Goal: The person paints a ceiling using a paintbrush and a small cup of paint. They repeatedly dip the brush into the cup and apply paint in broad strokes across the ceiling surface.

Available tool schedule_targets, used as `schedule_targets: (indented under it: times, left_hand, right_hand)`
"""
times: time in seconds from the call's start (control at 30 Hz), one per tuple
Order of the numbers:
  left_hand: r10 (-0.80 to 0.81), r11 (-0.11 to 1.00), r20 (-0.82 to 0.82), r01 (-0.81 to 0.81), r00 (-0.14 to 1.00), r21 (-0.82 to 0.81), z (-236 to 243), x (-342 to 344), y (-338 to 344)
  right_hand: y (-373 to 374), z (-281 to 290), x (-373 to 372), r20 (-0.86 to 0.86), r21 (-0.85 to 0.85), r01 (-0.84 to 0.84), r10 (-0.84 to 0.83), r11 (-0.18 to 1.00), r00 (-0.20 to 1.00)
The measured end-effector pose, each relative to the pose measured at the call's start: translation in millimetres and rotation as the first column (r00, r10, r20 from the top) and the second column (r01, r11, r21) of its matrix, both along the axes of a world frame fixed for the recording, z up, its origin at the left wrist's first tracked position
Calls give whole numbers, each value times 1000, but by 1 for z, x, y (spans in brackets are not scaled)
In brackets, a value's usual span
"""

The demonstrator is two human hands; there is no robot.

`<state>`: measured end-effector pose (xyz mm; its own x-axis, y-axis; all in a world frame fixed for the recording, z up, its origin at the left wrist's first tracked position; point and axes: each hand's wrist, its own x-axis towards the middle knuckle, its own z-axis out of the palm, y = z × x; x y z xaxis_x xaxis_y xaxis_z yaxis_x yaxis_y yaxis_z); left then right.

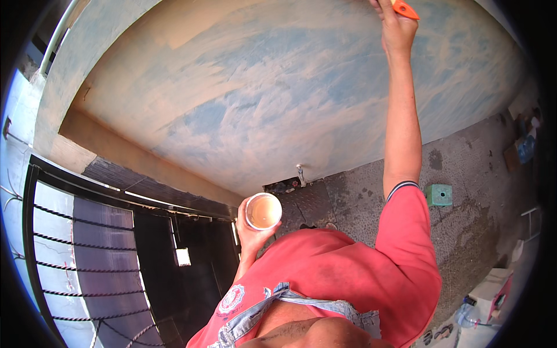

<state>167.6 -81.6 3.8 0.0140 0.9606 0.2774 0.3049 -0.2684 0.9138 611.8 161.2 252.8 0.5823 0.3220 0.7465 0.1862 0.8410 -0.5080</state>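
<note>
My left hand [249,236] is wrapped round a white cup of peach-coloured paint [264,212], held upright in front of my chest. High at the upper edge, my right hand [399,32] grips a paintbrush by its orange handle [405,8], with the arm stretched far out. The brush's bristles lie outside the picture. Before me spreads a wall [249,104] of patchy blue with streaky peach paint over it. Solid peach shows toward its upper left part.
A black metal gate [87,214] with twisted bars stands at left. A small tap [300,174] rises at the wall's foot. On the grey rough floor [360,197] sits a green box-shaped stool [439,195]. Clear plastic bottles [467,316] and clutter line the right side.
</note>
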Motion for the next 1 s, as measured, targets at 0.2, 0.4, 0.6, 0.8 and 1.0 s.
schedule_targets:
  times: [0.2, 0.4, 0.6, 0.8, 1.0]
  left_hand:
    - [-12, 1000, 17, 12, 1000, 6, -1, 6, 7]
    - [-11, 1000, -22, 11, 1000, -6, -5, 9, 9]
    - [-41, 999, 2, 41, 999, -6, 0, 14, 9]
    - [-48, 999, 3, 48, 999, 1, 10, 13, 7]
    - [39, 999, -11, -39, 999, 12, 5, -1, 4]
  right_hand:
    - [-12, 4, 77, 11, 63, 81, -82, 995, 997]
    - [-43, 11, 101, -21, 166, 192, -191, 967, 981]
    - [-70, -13, -3, -94, 156, 44, -30, 987, 995]
    - [-42, -41, -180, 143, -14, -329, 328, 944, 934]
    - [3, -33, -280, 264, -40, -385, 382, 922, 886]
